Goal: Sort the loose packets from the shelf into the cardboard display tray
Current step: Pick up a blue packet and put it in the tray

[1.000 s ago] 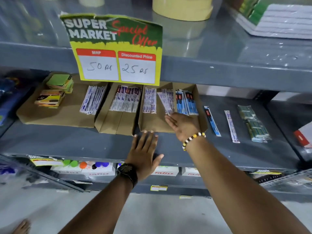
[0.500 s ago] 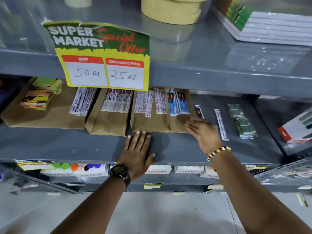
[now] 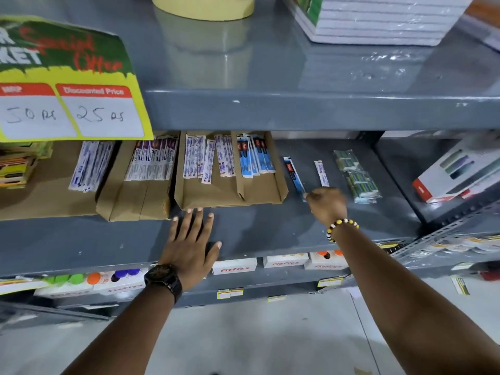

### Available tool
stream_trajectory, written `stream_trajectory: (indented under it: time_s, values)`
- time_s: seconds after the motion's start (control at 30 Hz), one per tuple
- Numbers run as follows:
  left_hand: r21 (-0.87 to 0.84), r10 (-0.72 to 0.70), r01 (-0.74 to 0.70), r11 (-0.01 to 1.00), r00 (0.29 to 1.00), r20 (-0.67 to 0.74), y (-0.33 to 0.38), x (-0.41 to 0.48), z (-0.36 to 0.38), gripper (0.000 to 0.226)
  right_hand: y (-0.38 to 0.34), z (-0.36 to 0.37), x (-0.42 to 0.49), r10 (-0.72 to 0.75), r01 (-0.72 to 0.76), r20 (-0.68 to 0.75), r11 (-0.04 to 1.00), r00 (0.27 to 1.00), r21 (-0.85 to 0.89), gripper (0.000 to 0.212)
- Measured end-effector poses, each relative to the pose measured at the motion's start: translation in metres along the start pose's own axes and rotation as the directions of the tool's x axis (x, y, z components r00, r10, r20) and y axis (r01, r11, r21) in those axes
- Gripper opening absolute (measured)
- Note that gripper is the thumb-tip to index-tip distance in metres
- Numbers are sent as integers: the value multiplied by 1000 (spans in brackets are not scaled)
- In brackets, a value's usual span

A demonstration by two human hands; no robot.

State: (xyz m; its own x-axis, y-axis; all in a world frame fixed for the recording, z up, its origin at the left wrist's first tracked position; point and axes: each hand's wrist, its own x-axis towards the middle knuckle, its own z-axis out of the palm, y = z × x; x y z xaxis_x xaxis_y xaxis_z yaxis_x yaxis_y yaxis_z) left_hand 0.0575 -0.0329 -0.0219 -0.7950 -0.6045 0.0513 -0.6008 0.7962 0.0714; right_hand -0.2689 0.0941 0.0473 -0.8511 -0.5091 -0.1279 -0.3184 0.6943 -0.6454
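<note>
The cardboard display tray lies on the grey middle shelf, with white-and-purple packets in its left compartment and blue packets in its right. A loose blue packet lies flat on the shelf just right of the tray. A loose white packet lies beyond it. My right hand has its fingers curled and pinches the blue packet's near end. My left hand rests flat on the shelf with fingers spread, its fingertips just short of the tray's front edge.
More cardboard trays with packets stand to the left. A green wrapped bundle lies right of the loose packets and a white box sits further right. A yellow price sign hangs from the upper shelf edge.
My right hand has left the tray's right compartment and moved right along the shelf to the loose blue packet, closing its fingers. My left hand stays flat on the shelf.
</note>
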Motion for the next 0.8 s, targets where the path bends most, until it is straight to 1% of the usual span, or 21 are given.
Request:
stream_trajectory:
  time_s: [0.03, 0.13, 0.23, 0.3, 0.33, 0.37, 0.4, 0.47, 0.53, 0.6, 0.63, 0.67, 0.7, 0.73, 0.77, 0.8]
  values:
    - [3, -5, 5, 1000, 1000, 1, 0, -1, 0, 71, -3, 1, 1, -17, 17, 10, 997, 1000, -76, 40]
    - [-4, -25, 25, 1000, 1000, 17, -1, 1, 0, 71, -8, 7, 11, -24, 33, 45, 979, 999, -200, 34]
    - [-3, -38, 38, 999, 999, 23, -1, 1, -1, 71, -11, 10, 19, 16, -2, 60, 973, 998, -230, 38]
    - [8, -42, 42, 999, 999, 31, 0, 1, -1, 72, -11, 9, 20, 34, -19, 70, 978, 997, -206, 34]
    - [14, -44, 44, 999, 998, 35, 0, 0, -2, 72, -9, 9, 21, 52, -41, 64, 985, 997, -168, 30]
    - [20, -47, 46, 999, 998, 40, 0, 1, -3, 73, -7, 9, 20, 76, -71, 53, 993, 996, -91, 24]
    - [22, -50, 49, 999, 998, 49, 1, 1, -4, 74, -5, 9, 19, 115, -116, 50, 993, 992, 14, 21]
    - [5, -65, 65, 998, 997, 52, 2, 0, -6, 79, -2, 5, 10, 187, -187, 27, 948, 982, 259, 18]
    - [-54, -107, 110, 992, 993, 55, 5, -2, -11, 85, -3, -7, -2, 197, -172, -20, 896, 980, 410, 20]
    - [-138, -159, 169, 976, 984, 80, 10, -1, -19, 88, -8, -23, -12, 165, -103, -82, 862, 983, 496, 20]
    - [-198, -177, 191, 961, 980, 87, 17, 1, -27, 89, -11, -32, -17, 141, -71, -85, 830, 986, 553, 19]
    - [-292, -191, 210, 933, 977, 91, 25, 4, -35, 87, -14, -43, -21, 109, -42, -73, 793, 991, 608, 18]
    - [-437, -204, 224, 871, 975, 92, 34, 8, -46, 84, -19, -54, -27, 64, -15, -51, 754, 997, 657, 18]
    - [-609, -228, 249, 753, 967, 114, 42, 12, -58, 79, -22, -64, -32, 17, 3, -22, 723, 1000, 691, 18]
    - [-766, -239, 262, 587, 960, 145, 50, 16, -73, 72, -26, -75, -38, -39, 16, 14, 695, 999, 719, 18]
    - [-867, -242, 257, 428, 956, 165, 57, 20, -87, 66, -29, -84, -43, -98, 22, 61, 677, 993, 736, 18]
